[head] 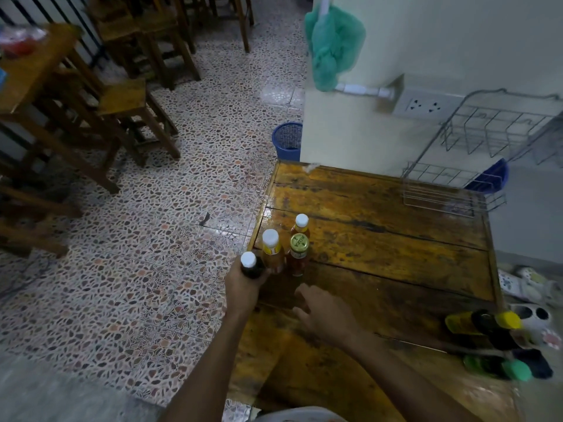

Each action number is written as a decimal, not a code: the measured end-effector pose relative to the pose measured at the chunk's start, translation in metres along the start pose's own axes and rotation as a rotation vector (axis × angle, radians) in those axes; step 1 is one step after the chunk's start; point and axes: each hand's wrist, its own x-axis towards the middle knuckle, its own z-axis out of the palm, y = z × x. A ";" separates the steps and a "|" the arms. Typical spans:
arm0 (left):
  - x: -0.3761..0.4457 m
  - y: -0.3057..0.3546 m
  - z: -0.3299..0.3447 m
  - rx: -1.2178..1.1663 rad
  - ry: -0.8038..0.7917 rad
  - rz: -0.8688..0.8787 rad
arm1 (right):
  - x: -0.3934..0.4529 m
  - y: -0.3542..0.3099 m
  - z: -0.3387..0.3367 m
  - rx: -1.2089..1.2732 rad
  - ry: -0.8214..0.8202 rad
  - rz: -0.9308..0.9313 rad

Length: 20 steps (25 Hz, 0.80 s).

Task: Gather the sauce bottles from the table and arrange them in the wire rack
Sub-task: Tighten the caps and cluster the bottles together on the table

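My left hand [245,287] grips a dark sauce bottle with a white cap [251,264] at the wooden table's [380,248] left edge. Beside it stand three more bottles: an orange one with a white cap and yellow label [272,251], a red one with a gold lid [298,255], and behind them another orange one with a white cap [301,227]. My right hand [324,313] hovers over the table just in front of the gold-lidded bottle, fingers spread, holding nothing. The wire rack [475,166] stands with nothing in it at the table's far right corner.
Dark bottles with yellow [484,322] and green [499,368] caps lie at the table's right near edge. A wall with a socket [423,105] rises behind the table. A blue basket [288,141] sits on the floor. Wooden stools [122,102] stand left.
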 end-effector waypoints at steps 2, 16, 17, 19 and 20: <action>-0.003 -0.003 0.003 -0.018 -0.022 0.013 | 0.003 0.001 0.002 -0.003 -0.010 0.007; -0.030 0.000 0.027 -0.014 0.018 0.043 | -0.018 0.012 0.007 -0.011 -0.016 0.041; -0.030 -0.001 0.027 -0.022 0.023 0.039 | -0.020 0.014 0.006 -0.008 -0.013 0.044; -0.030 -0.005 0.029 -0.026 0.034 0.043 | -0.026 0.019 0.005 0.003 -0.009 0.050; -0.030 -0.007 0.030 -0.017 0.035 0.046 | -0.029 0.021 0.005 0.009 -0.008 0.056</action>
